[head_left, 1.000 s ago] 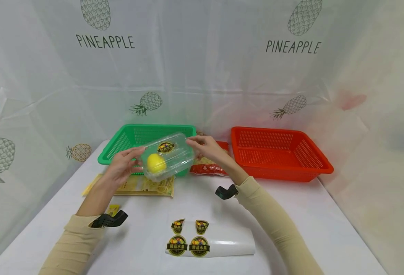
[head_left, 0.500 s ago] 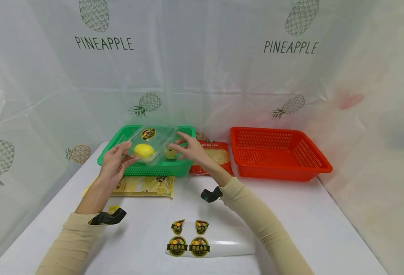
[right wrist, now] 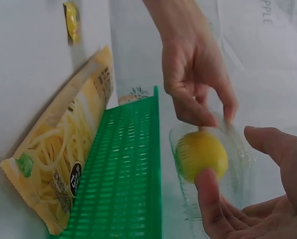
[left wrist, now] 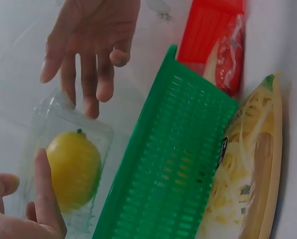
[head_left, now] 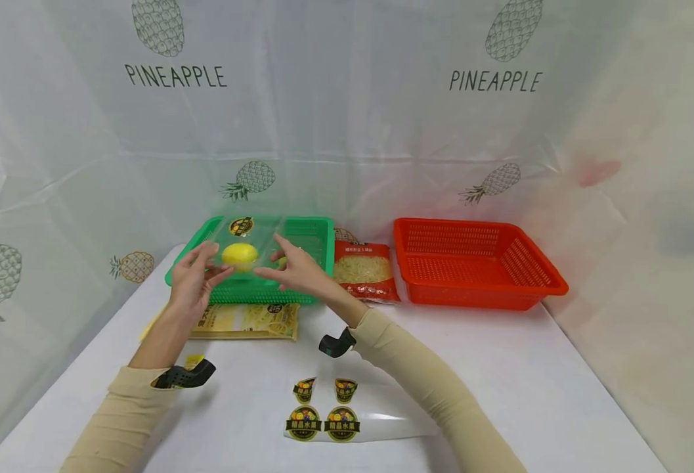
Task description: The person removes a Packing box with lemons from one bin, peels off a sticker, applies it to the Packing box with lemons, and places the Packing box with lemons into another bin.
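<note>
A clear plastic fruit box, with a round black-and-gold sticker on its lid, is held up over the green basket. Inside the box lies a yellow lemon. My left hand holds the box's left end between thumb and fingers. At the other end is my right hand, its thumb and fingers spread apart around the box's edge. The right wrist view shows my right hand with thumb and fingers wide, the box between them. Part of a yellowish fruit shows in the basket behind the right fingers.
A red basket stands at the back right, beside a red pasta bag. In front of the green basket lies a yellow noodle bag. A sheet of fruit stickers lies near the front, and a small yellow packet by the left wrist.
The box has moved back and left over the green basket and turned more level. My right hand has moved left, its fingers loosening from their pinch on the box's edge.
</note>
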Available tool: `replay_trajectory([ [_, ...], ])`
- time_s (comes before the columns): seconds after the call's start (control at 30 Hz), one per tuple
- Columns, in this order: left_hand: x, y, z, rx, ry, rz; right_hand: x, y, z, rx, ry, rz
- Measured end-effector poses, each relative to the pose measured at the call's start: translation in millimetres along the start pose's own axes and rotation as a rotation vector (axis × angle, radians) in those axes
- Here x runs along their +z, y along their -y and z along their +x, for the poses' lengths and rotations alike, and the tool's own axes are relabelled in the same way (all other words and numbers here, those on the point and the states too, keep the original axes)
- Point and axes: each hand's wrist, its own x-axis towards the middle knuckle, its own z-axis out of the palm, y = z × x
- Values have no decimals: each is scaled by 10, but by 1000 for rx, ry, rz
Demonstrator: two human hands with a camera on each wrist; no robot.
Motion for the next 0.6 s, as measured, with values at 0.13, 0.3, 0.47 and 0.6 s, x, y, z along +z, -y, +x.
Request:
replay_trajectory([
  [0.13,-35,-8,10,-22,24,67,28,5,52,24,-12,22],
  [0.3,-108,-44,24,-23,60,442,89,-30,175,46,-52,27],
  [0.47,-132,-76,78,159,61,1197,104,-111,340,77,-90,113],
  [0.6,-120,-79,156,295,7,1498,114,-200,438,112,-94,123],
])
